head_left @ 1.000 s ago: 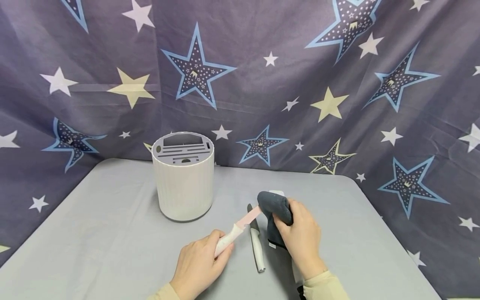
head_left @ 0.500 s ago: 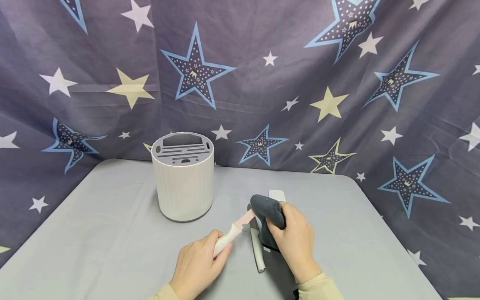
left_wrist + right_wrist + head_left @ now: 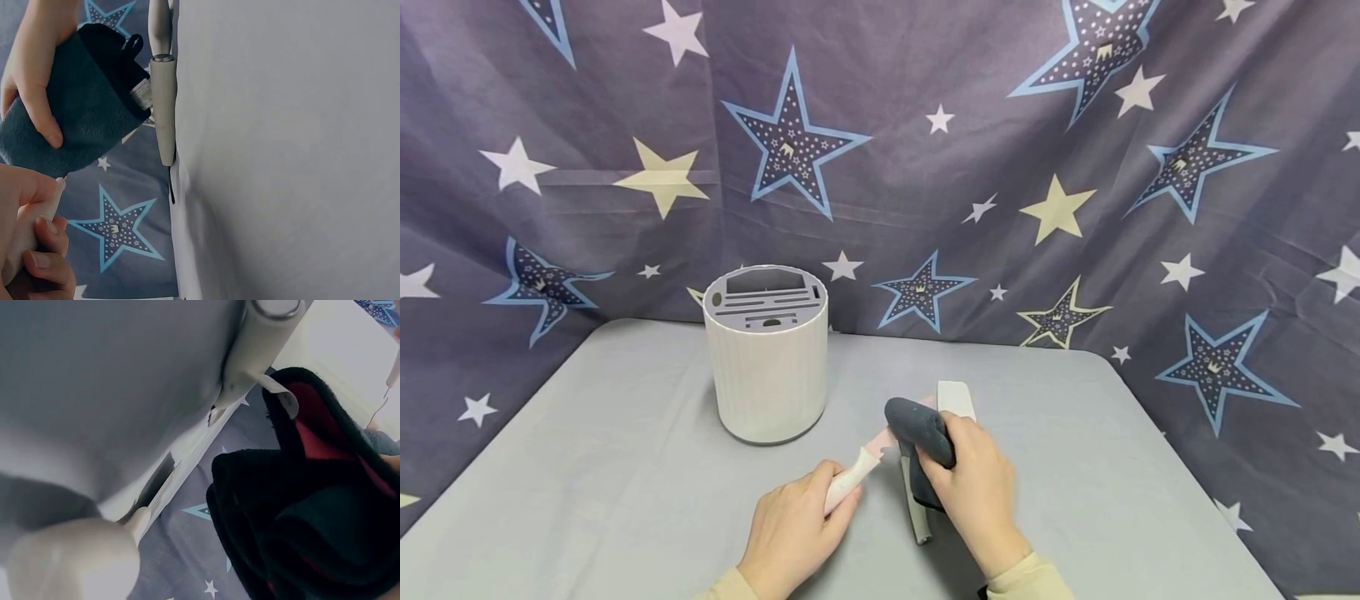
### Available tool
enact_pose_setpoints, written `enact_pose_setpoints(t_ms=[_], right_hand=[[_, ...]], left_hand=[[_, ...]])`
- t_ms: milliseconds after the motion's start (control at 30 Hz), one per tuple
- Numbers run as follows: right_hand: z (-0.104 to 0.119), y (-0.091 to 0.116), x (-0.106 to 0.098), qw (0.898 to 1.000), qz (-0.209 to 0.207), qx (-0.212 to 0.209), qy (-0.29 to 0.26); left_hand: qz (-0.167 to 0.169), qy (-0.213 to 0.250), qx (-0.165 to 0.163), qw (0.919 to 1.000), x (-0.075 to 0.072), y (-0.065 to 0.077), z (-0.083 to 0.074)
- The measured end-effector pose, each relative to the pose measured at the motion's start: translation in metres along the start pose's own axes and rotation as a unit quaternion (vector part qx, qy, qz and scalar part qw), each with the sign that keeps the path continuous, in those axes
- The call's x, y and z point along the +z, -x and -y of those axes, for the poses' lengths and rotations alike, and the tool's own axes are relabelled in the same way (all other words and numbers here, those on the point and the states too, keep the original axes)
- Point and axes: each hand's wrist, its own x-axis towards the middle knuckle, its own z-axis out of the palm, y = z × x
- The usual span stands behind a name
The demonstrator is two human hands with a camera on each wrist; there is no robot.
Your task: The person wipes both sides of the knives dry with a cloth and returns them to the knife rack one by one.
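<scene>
My left hand (image 3: 793, 529) grips the white handle of a knife (image 3: 844, 487) with a pink blade that points away to the right. My right hand (image 3: 981, 492) holds a dark blue-grey cloth (image 3: 917, 427) folded over that blade. A strip of pink shows on both sides of the cloth, near the handle and towards the tip. The right wrist view shows a red inner side on the cloth (image 3: 250, 506). Lying on the table, partly hidden under the cloth, is another knife (image 3: 917, 521) with a pale handle; in the left wrist view its handle (image 3: 164, 112) is plain.
A round white knife block (image 3: 767, 383) with a grey slotted top stands at the back left of the grey table (image 3: 610, 467). Beyond my right hand a flat white piece (image 3: 955, 398) lies on the table. Star-patterned fabric (image 3: 910, 200) hangs behind.
My right hand and the cloth have slid left along the pink blade towards the handle, uncovering its far part and covering more of the lying knife. The left hand has barely moved.
</scene>
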Motion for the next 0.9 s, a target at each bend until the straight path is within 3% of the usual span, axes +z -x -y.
enact_pose_setpoints(t_ms=[567,900], right_hand=[[0.009,0.007,0.005,0.996,-0.036,-0.078,-0.004],[0.018,0.012,0.003,0.995,-0.028,-0.1,0.002]], left_hand=[[0.021,0.001,-0.017,0.9996,0.0,0.001,-0.001],[0.035,0.008,-0.021,0.9991,-0.002,-0.001,-0.003]])
